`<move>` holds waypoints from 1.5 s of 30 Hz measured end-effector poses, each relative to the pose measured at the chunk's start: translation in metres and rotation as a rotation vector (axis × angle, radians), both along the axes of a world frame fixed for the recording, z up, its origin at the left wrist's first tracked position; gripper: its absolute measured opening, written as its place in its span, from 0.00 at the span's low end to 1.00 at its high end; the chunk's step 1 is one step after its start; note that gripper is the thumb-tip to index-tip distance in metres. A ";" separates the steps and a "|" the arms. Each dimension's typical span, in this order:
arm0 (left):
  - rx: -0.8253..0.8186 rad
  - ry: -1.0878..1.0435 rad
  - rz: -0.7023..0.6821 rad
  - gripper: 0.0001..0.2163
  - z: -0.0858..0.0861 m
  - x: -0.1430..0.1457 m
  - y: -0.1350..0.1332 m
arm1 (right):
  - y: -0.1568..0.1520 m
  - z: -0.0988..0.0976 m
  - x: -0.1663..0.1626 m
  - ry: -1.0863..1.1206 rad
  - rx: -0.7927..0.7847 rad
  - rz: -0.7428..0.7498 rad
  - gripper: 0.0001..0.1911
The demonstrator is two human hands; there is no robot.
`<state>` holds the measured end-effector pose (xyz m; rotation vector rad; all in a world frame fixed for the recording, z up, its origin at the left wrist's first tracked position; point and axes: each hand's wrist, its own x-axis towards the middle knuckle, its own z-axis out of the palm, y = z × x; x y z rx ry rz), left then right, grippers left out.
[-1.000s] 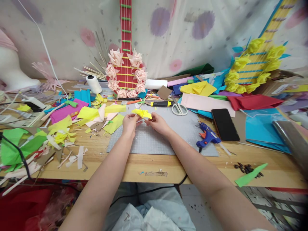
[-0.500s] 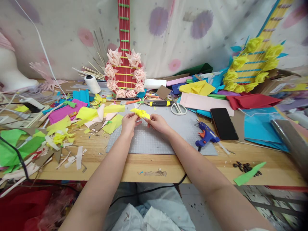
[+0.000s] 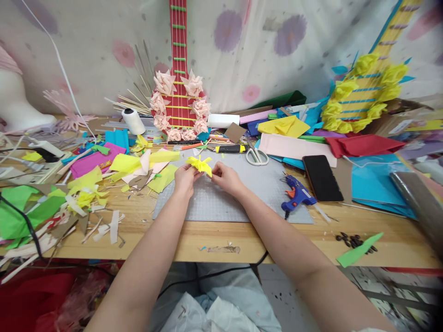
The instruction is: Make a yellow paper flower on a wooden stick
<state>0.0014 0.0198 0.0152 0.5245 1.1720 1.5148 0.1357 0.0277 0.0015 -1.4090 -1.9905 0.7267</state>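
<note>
A yellow paper flower point(image 3: 199, 164) with pointed petals is held above the grey cutting mat point(image 3: 224, 203). My left hand point(image 3: 185, 180) is closed on its underside from the left, the fingertips partly hidden beneath the petals. My right hand point(image 3: 226, 177) is pinched at the tip of the flower's right-hand petal, which points down toward the fingers. Behind the hands, a yellow-and-black utility knife point(image 3: 231, 149) and scissors point(image 3: 257, 157) lie at the mat's back edge. To the right, a blue hot glue gun point(image 3: 298, 193) rests on the mat.
Paper scraps point(image 3: 88, 189) cover the table's left side. A black phone point(image 3: 322, 177), blue paper sheets point(image 3: 377, 182) and dark beads point(image 3: 353, 240) lie at right. A red paper guitar point(image 3: 179, 110) with pink flowers and a yellow guitar point(image 3: 362, 94) stand at the back.
The flower has turned and tilted, so its petals now spread out with one drooping to the right. My right hand has shifted slightly from the flower's body to this petal.
</note>
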 end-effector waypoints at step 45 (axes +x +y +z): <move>-0.060 0.061 -0.079 0.08 0.002 0.006 -0.004 | 0.005 0.007 -0.016 0.420 -0.375 0.010 0.09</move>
